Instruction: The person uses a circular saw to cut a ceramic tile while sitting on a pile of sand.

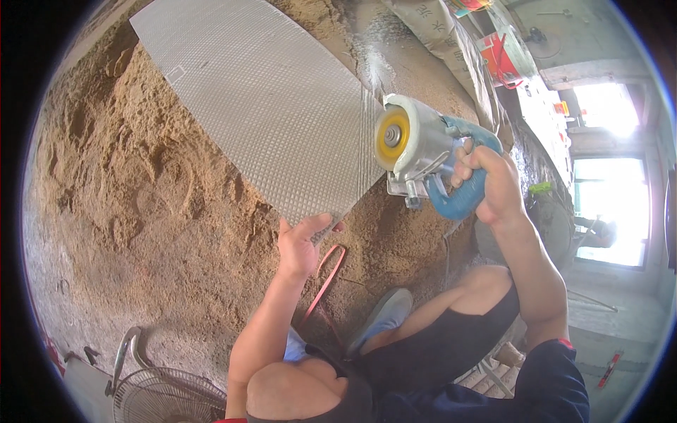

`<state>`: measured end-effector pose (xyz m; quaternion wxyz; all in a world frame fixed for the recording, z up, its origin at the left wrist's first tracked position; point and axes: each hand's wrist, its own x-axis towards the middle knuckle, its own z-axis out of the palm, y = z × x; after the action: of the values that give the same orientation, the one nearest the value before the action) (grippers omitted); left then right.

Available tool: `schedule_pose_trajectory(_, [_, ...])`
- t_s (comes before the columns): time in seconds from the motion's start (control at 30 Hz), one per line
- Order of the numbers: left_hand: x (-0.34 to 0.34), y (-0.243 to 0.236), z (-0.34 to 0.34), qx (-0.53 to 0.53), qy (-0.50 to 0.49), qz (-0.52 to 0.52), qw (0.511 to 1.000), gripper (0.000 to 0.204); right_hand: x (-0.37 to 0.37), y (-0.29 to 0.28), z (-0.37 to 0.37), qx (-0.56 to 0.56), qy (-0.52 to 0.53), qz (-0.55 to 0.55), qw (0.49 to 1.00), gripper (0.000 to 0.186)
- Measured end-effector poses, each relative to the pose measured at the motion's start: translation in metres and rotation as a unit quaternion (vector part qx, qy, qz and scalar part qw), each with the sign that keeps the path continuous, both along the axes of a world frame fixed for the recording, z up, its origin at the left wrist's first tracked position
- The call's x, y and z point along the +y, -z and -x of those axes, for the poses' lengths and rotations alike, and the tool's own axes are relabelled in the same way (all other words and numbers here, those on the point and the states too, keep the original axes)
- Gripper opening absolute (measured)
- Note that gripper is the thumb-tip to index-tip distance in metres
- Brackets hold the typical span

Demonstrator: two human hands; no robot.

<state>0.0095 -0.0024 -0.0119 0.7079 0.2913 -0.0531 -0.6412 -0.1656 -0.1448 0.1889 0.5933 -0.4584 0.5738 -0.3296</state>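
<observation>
A large grey tile [261,99] lies over the sand with its grid-textured face up. My left hand [302,245] grips its near corner, thumb on top and fingertips showing past the edge. My right hand [490,176] is wrapped around the blue handle of a handheld tile saw [423,134]. The saw has a silver guard and a yellow disc at its hub. It stands at the tile's right edge, where several parallel lines run along the surface. I cannot tell whether the blade touches the tile. Pale dust [379,69] shows beyond the saw.
Brown sand [162,190] spreads to the left. A pink strap [326,285] lies near my feet. At lower left stands a fan [166,395]. Paper sacks [451,56] and a red and white bucket [504,58] are at the upper right. Windows [610,204] light the right side.
</observation>
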Motion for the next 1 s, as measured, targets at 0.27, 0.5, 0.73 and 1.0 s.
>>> schedule_pose_trajectory(0.27, [0.000, 0.001, 0.000, 0.011, -0.006, 0.003, 1.000, 0.026, 0.005, -0.002, 0.001, 0.006, -0.009, -0.001, 1.000, 0.009])
schedule_pose_trajectory(0.5, [0.000, -0.001, -0.001, 0.010, -0.006, 0.001, 1.000, 0.023, 0.009, -0.002, 0.002, 0.016, -0.006, -0.004, 1.000, 0.007])
schedule_pose_trajectory(0.73, [-0.001, -0.001, 0.001, 0.005, -0.016, 0.000, 1.000, 0.017, 0.013, -0.004, 0.001, 0.016, 0.004, -0.004, 1.000, 0.007])
schedule_pose_trajectory(1.0, [0.001, 0.001, 0.001, -0.001, -0.005, -0.014, 1.000, 0.016, 0.018, -0.007, -0.001, 0.025, 0.013, -0.009, 1.000, 0.008])
